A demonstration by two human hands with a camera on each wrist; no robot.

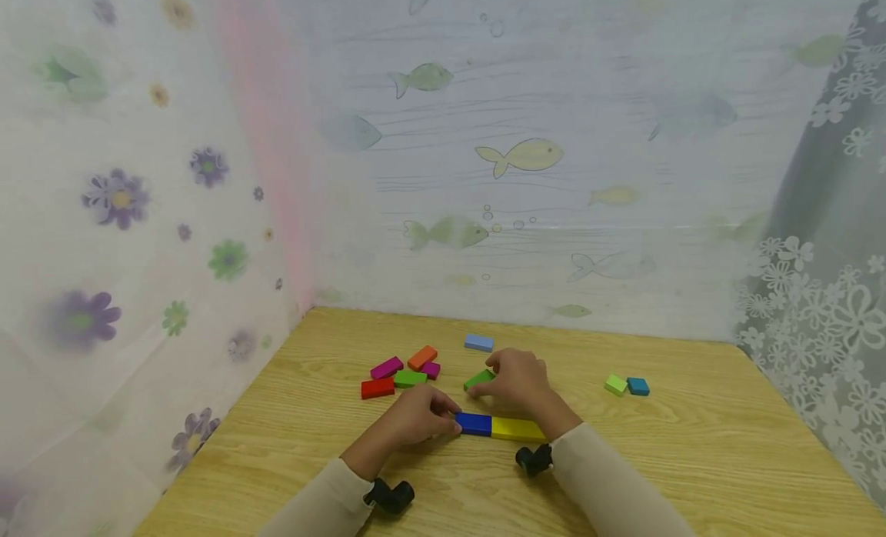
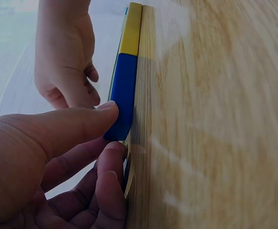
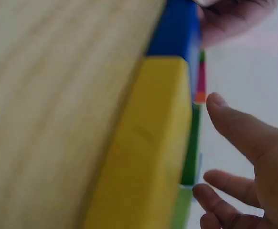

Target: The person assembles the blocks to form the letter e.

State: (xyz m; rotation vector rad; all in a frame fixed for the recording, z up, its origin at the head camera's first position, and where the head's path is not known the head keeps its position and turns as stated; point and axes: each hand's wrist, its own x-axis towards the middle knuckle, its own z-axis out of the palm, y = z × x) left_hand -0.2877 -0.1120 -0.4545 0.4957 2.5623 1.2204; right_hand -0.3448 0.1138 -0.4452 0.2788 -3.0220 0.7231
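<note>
On the table a blue block (image 1: 474, 424) and a longer yellow block (image 1: 515, 429) lie end to end in a row. My left hand (image 1: 418, 415) pinches the free left end of the blue block, its thumb (image 2: 108, 110) against the side. Just behind the row, a green block (image 1: 478, 379) lies at a slant. Over its right end my right hand (image 1: 515, 379) reaches, thumb and fingers spread around it. In the right wrist view, the thumb (image 3: 232, 121) stands well apart from the fingers.
Left of the hands lie a red block (image 1: 377, 388), another green block (image 1: 411, 379), an orange one (image 1: 422, 358) and magenta ones (image 1: 387, 368). A light blue block (image 1: 479, 342) is farther back. To the right sit a lime block (image 1: 615, 385) and a teal block (image 1: 638, 386).
</note>
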